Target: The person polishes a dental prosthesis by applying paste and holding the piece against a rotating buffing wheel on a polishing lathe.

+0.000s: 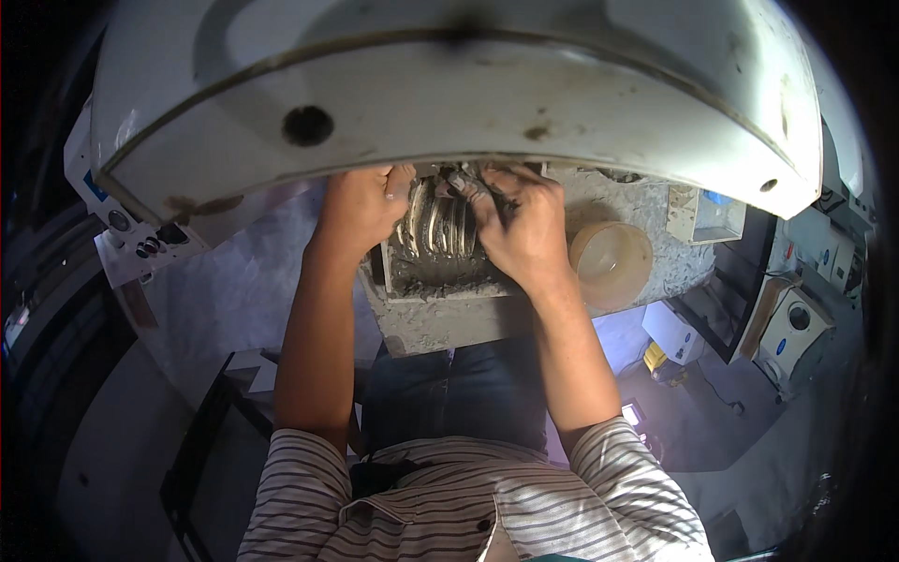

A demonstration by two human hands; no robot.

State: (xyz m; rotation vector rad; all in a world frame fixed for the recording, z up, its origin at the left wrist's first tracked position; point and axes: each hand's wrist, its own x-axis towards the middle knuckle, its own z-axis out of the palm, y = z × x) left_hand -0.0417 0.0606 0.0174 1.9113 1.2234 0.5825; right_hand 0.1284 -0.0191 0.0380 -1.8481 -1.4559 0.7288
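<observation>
My left hand (372, 204) is curled closed at the left side of a shallow tray (433, 294), its fingertips partly hidden under a white housing. Grey muck coats the fingers of my right hand (521, 217), which are bent and pressed together over the tray's far right part; whatever they hold is too small and covered to name. Between the hands, a row of several thin, curved, pale-edged pieces (438, 228) stands side by side in the tray. Dark wet sludge (440, 277) lies along the tray's near side.
A large white housing (449, 117) hangs low over the far side. Right of my right hand stands a translucent round bowl (611, 265), with a small white box (707, 217) beyond it. The mud-spattered table (449, 325) ends close to my legs. White machines (794, 335) stand far right.
</observation>
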